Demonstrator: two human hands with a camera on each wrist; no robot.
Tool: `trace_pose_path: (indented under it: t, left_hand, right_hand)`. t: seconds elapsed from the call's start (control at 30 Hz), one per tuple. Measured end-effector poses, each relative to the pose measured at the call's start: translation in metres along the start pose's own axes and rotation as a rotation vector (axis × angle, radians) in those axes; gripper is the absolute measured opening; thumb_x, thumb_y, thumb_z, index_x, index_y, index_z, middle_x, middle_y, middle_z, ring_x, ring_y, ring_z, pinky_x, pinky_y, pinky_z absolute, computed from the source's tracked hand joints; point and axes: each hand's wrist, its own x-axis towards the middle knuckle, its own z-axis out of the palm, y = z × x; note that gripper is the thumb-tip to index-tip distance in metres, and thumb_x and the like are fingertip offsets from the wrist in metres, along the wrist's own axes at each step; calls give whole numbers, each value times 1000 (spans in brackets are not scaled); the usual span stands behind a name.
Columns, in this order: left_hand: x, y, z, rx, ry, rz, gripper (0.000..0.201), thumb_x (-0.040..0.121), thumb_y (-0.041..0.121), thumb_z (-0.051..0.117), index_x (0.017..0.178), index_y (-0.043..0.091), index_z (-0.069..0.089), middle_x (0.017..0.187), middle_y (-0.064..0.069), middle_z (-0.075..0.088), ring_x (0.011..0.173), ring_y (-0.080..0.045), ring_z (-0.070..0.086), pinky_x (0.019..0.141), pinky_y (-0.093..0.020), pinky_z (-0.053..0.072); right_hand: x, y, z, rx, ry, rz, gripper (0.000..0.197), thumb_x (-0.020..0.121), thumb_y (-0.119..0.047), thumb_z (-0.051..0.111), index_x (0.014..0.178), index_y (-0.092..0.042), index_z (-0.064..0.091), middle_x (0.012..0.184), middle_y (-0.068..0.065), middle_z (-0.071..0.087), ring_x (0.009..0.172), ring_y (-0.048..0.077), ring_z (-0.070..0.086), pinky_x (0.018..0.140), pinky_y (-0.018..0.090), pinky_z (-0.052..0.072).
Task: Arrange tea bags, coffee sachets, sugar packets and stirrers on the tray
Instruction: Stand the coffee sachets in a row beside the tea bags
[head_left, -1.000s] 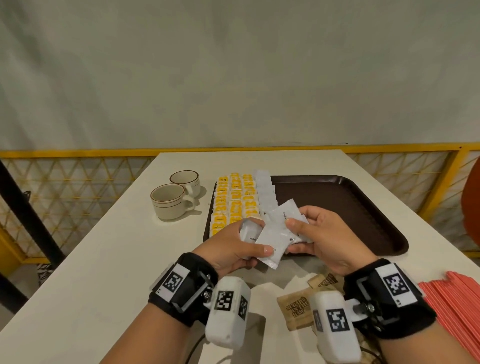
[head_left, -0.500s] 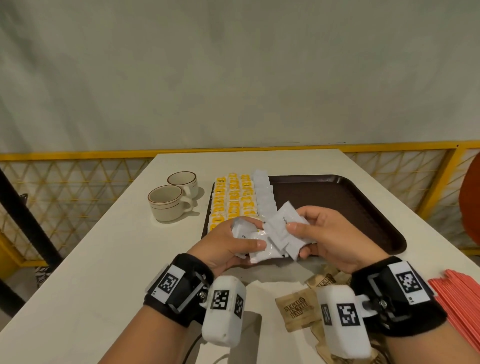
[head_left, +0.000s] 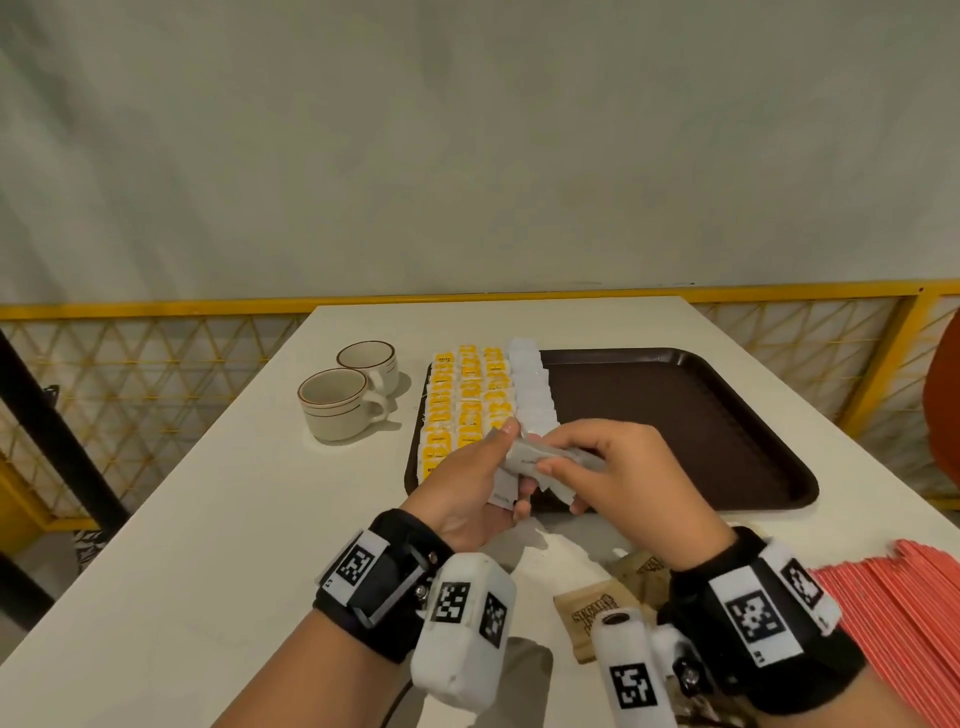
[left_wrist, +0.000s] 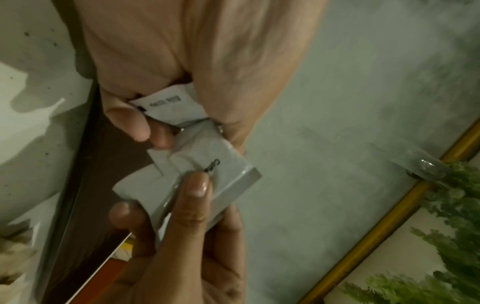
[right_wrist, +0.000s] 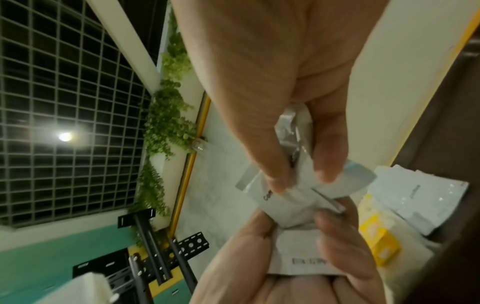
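Observation:
A dark brown tray (head_left: 675, 415) lies on the white table (head_left: 218, 519). Rows of yellow tea bags (head_left: 467, 405) fill its left side, with a column of white sachets (head_left: 530, 389) beside them. Over the tray's near left corner, both hands hold a small bundle of white sachets (head_left: 527, 460). My left hand (head_left: 506, 467) grips it from the left, thumb on top. My right hand (head_left: 550, 457) pinches it from the right. In the left wrist view the left thumb presses on the sachets (left_wrist: 197, 160). In the right wrist view thumb and finger pinch the sachets (right_wrist: 285, 205).
Two cream cups (head_left: 337, 405) stand left of the tray. Brown sugar packets (head_left: 592, 613) lie on the table under my right wrist. A pile of red stirrers (head_left: 909, 623) fills the near right corner. A yellow railing (head_left: 156, 309) runs behind the table.
The sachets were fanned out flat between my hands; now they are gathered into a tighter bundle and turned more edge-on. Both hands keep their hold.

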Motion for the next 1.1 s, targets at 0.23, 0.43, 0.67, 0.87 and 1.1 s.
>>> trace_pose_path:
  t: [0.23,0.43,0.67,0.87,1.1]
  left_hand:
    - [-1,-2,1,171,27,94,45,92,50,49,115,14,64,104,-16,64,82,-25,59,68,-34,47]
    - [-2,4,-2,-99,10,139,29,98,23,46,119,12,61,80,-8,61,73,-20,56,68,-32,46]
    - [-11,9,-10,43,-199,47,25,86,29,62,108,17,66,102,-13,60,85,-24,60,69,-33,51]
    - [-7,-3,-10,118,-279,100,43,73,6,70,114,14,59,104,-11,66,89,-23,67,71,-34,57]
    - [0,-5,-11,50,-41,252,31,89,-8,52,101,18,63,100,-12,63,79,-27,63,57,-32,53]
  right_hand:
    - [0,2,2,37,-167,52,7,86,-16,70,92,-16,74,84,-7,71,52,14,67,54,25,55]
    - [2,9,-9,487,-189,341,14,87,-9,66,99,-8,72,91,13,73,65,24,66,52,26,55]
    - [0,8,-16,533,-221,348,18,79,-3,72,96,-3,66,92,16,73,63,23,62,43,21,49]
    - [0,7,-13,450,-191,328,20,80,-7,73,98,-3,65,94,1,75,61,19,62,45,22,49]
    - [2,8,-11,539,-62,366,24,81,-1,70,103,-5,62,90,15,71,69,30,63,53,26,56]
